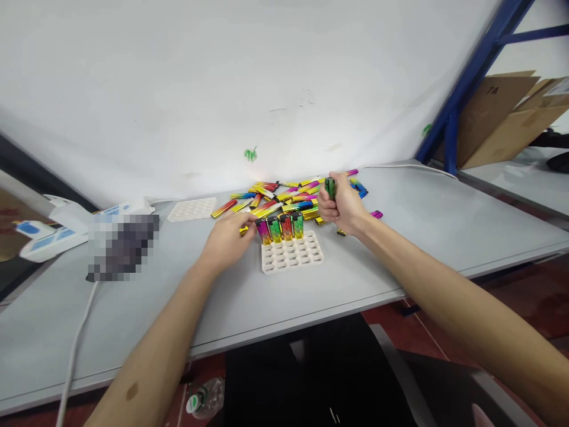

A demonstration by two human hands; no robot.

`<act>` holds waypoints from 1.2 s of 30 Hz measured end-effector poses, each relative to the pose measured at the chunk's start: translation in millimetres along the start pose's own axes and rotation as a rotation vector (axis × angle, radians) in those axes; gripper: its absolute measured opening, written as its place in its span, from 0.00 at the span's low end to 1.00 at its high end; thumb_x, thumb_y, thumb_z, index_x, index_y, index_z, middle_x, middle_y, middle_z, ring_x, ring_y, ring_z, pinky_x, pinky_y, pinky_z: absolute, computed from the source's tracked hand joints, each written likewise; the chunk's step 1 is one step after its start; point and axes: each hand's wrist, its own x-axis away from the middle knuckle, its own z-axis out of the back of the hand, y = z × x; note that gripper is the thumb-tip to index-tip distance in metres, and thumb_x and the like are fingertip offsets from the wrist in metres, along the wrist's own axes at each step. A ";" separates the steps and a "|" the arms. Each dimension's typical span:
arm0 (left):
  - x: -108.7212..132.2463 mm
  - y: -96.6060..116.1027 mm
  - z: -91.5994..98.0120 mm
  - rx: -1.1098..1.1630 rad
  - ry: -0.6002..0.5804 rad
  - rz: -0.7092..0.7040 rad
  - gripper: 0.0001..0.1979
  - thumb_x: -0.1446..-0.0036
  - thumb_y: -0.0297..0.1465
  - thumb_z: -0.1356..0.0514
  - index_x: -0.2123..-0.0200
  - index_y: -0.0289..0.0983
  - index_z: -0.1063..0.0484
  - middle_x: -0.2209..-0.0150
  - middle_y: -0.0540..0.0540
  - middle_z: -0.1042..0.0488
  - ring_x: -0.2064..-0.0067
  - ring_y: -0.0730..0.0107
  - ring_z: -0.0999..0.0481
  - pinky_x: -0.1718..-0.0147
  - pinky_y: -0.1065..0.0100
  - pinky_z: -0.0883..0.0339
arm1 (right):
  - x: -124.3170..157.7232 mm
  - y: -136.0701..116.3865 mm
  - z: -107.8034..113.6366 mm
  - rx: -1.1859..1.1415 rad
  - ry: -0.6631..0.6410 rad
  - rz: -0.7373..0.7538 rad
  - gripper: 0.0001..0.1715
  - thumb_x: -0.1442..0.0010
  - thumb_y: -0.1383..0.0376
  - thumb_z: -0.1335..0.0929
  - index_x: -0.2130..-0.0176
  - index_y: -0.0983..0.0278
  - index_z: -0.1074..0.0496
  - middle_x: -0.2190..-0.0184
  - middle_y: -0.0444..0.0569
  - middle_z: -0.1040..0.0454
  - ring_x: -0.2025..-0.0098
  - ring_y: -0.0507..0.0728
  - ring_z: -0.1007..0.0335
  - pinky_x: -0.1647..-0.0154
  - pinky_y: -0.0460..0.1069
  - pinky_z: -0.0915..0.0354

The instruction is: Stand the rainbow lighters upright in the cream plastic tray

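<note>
A white tray (292,256) with rows of slots lies on the table. Several shiny lighters stand upright along its back row, among them a purple-and-yellow lighter (265,233) at the left end and a red lighter (287,228). My left hand (227,238) is at the tray's back left corner, its fingertips closed at the purple-and-yellow lighter and partly hidden by it. My right hand (340,201) is raised right of the tray, wrapped around a green lighter (329,188) held upright. Behind the tray spreads a loose pile of colourful lighters (287,196).
A second white tray (192,210) lies by the wall at the left. A power strip (71,237), a blurred dark object (128,246) and a cable (82,344) are further left. Cardboard boxes (498,118) stand right of a blue post (451,133). A plastic bottle (207,398) is below the table.
</note>
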 end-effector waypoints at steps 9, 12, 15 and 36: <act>0.4 -2.1 -1.2 -0.004 0.005 -0.014 0.15 0.40 0.32 0.47 0.57 0.39 0.22 0.58 0.44 0.19 0.52 0.57 0.23 0.51 0.59 0.29 | 1.5 -0.9 4.7 0.187 -0.158 0.128 0.08 0.38 0.60 0.31 0.66 0.62 0.29 0.67 0.46 0.27 0.66 0.53 0.30 0.60 0.50 0.32; 0.3 -2.8 -1.8 -0.010 0.015 -0.019 0.15 0.40 0.32 0.47 0.56 0.39 0.22 0.58 0.44 0.19 0.52 0.57 0.23 0.51 0.59 0.29 | 3.1 -2.6 12.7 0.446 -0.262 0.193 0.12 0.42 0.58 0.26 0.68 0.62 0.28 0.67 0.46 0.25 0.65 0.53 0.30 0.61 0.50 0.34; 0.3 -2.4 -1.4 -0.009 0.018 -0.016 0.15 0.40 0.32 0.46 0.56 0.39 0.21 0.59 0.44 0.19 0.53 0.58 0.23 0.51 0.60 0.29 | 4.4 -5.2 18.6 0.563 -0.303 0.157 0.14 0.47 0.57 0.23 0.69 0.61 0.28 0.71 0.45 0.26 0.68 0.54 0.30 0.66 0.51 0.34; 0.4 -1.8 -2.0 -0.004 0.032 -0.024 0.13 0.39 0.33 0.46 0.59 0.40 0.22 0.61 0.45 0.19 0.54 0.58 0.23 0.53 0.60 0.29 | 2.6 -6.0 20.9 0.983 -0.436 0.121 0.18 0.50 0.56 0.23 0.68 0.62 0.31 0.72 0.42 0.28 0.71 0.52 0.36 0.74 0.49 0.45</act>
